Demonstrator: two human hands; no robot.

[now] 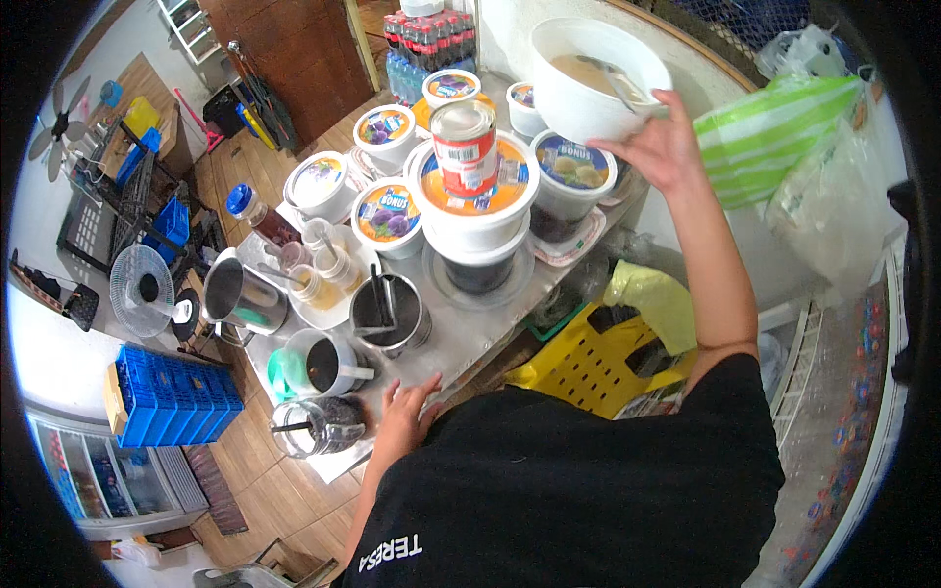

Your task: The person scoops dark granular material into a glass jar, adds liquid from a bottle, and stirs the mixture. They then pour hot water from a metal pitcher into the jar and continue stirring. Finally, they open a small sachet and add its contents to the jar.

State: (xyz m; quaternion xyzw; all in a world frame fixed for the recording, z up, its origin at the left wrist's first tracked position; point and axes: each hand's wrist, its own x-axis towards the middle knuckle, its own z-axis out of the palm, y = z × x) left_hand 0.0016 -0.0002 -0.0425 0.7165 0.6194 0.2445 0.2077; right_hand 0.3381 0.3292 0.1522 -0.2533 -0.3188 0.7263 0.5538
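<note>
My right hand (662, 143) grips the rim and side of a large white plastic tub (562, 103) at the far right end of the table. Pale brown liquid lies inside the tub, and a metal spoon or ladle (614, 77) leans in it. With nothing in it, my left hand (408, 408) hovers at the near table edge, fingers apart. Close to that hand are a glass jar (342, 422) of dark contents, a clear measuring jug (316, 360) and a steel pot (412, 331) with utensils. A red-and-white tin can (467, 158) stands on stacked lidded ice cream tubs (478, 235).
More lidded tubs (386, 220) crowd the metal table (470, 323), along with a tilted steel pitcher (253, 298) and a plate (331, 320) of small plastic cups. A yellow plastic chair or stool (588, 360) stands below the table's right edge. Plastic bags (779, 140) hang at right.
</note>
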